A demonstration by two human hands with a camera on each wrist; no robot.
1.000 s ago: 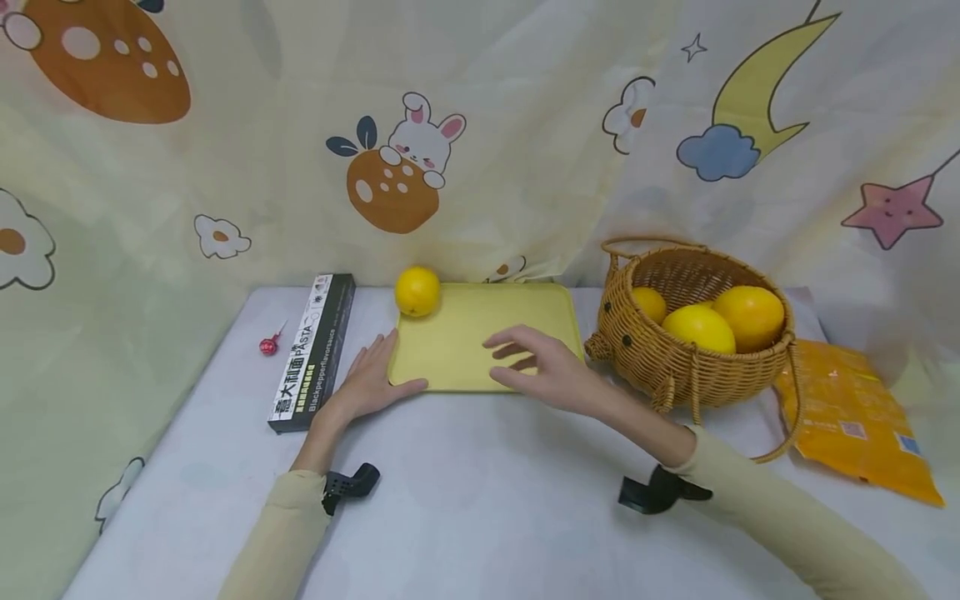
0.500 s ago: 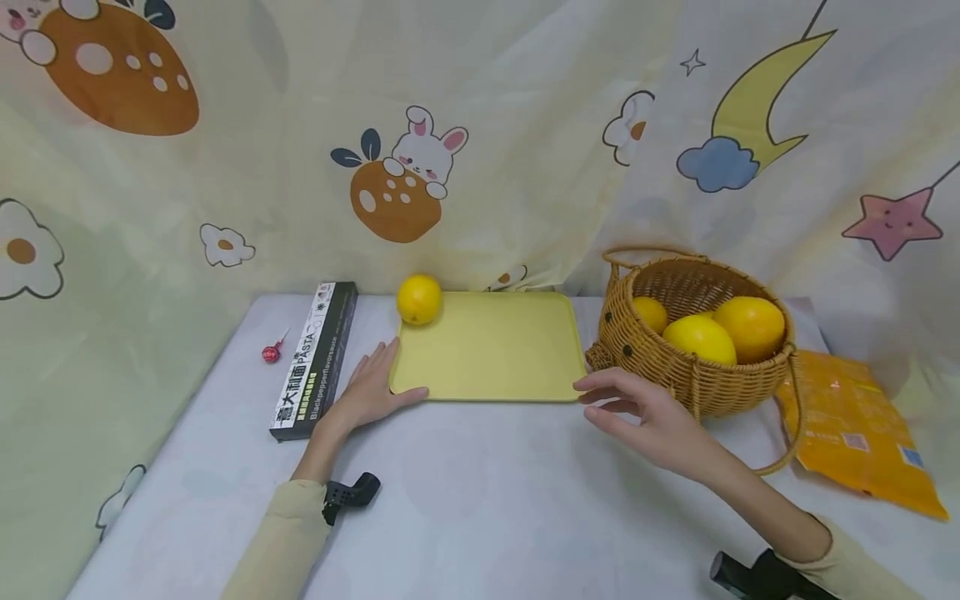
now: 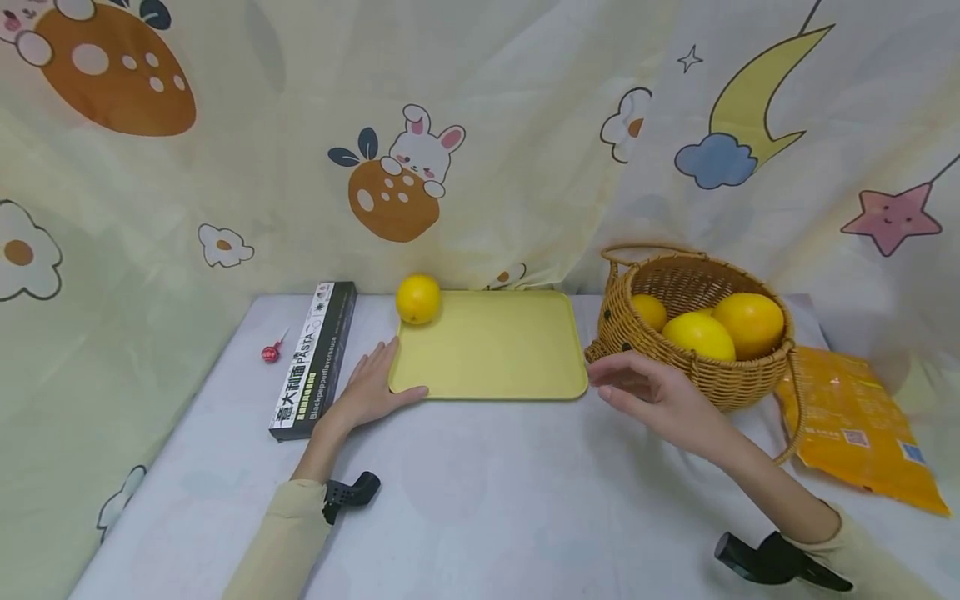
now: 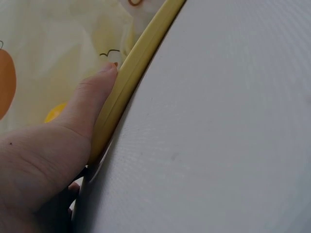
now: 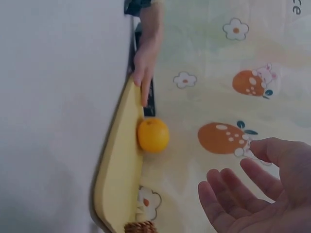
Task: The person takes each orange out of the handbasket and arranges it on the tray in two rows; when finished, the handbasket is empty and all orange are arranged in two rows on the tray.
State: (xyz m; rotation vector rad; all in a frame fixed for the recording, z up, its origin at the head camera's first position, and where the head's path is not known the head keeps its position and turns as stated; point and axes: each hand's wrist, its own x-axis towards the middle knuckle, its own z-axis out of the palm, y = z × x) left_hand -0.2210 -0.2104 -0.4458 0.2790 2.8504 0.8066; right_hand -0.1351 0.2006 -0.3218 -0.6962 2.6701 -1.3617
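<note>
Left hand, thumb and fingers apart, touches the near-left corner of a yellow rectangular tray.
The right hand, fingers loosely bent, is just beside the near-right corner; the tray's long axis runs left-right across the white-covered counter.

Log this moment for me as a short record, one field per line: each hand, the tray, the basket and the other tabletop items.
left hand: rests at the yellow tray's near-left corner, thumb along the near edge
right hand: holds nothing, fingers loosely bent, near the tray's near-right corner
on tray: one orange, far-left corner
wicker basket: right of tray, holding several yellow-orange fruits
left of tray: pasta box; red lollipop beyond it
far right: orange packet
</note>
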